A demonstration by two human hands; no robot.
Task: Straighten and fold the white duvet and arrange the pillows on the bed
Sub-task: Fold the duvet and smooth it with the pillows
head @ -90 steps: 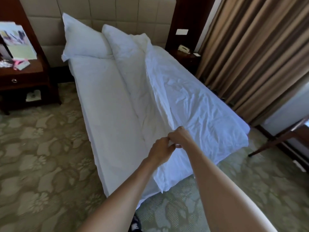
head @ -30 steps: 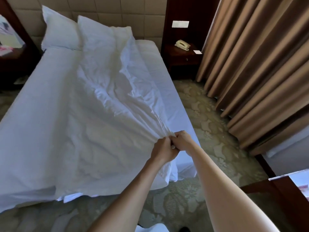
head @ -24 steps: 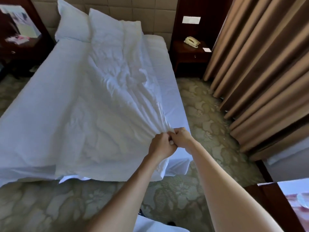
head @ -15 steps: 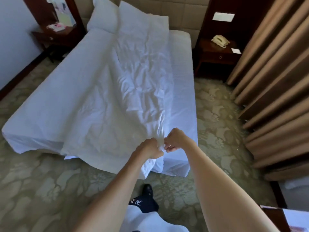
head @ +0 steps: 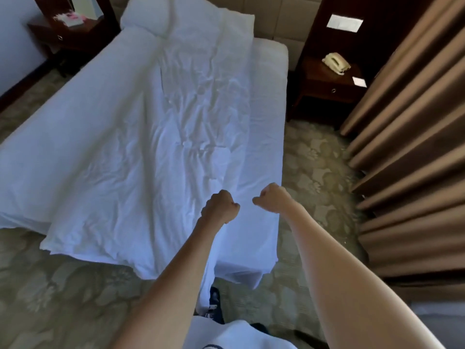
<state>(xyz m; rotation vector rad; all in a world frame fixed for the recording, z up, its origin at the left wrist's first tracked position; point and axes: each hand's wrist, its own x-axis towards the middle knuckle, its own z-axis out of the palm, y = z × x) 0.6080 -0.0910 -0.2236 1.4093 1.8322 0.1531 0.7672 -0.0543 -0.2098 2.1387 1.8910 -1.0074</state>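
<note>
The white duvet (head: 156, 147) lies spread and wrinkled along the bed (head: 266, 102), its near end hanging over the foot. Its far end covers the head of the bed beside a white pillow (head: 144, 13). A strip of bare sheet shows along the bed's right side. My left hand (head: 221, 206) is a closed fist over the duvet's near right edge. My right hand (head: 273, 201) is a closed fist a short gap to its right, over the bare sheet. No cloth shows between the fingers of either hand.
A dark nightstand (head: 327, 91) with a cream phone (head: 336, 61) stands right of the bed, and another nightstand (head: 70, 34) at the far left. Brown curtains (head: 415, 134) hang along the right. Patterned carpet (head: 63, 285) surrounds the bed; my shoe (head: 214, 303) is at its foot.
I pulled the duvet's corner across the bed until it lay flat. My hands, pinched together on its edge before, have now moved apart and the cloth lies on the bed.
</note>
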